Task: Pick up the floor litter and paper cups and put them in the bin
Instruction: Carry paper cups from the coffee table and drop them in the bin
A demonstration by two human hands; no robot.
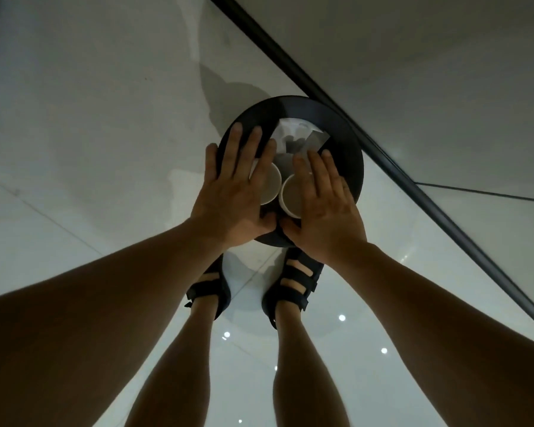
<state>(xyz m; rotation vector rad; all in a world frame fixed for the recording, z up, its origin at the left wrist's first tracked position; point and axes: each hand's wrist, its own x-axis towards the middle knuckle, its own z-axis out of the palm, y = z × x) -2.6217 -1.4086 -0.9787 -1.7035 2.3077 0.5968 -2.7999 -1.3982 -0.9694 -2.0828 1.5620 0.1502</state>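
While left grip, right grip lie flat-fingered over one bin, two paper cups, paper litter sit inside.

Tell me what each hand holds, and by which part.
Nothing is gripped. The left hand lies flat over the left paper cup, the right hand flat over the right paper cup, both in the black bin.

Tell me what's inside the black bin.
Left cup and right cup, open ends up, with white paper beyond. The left hand and right hand cover part of each; the bin bottom is hidden.
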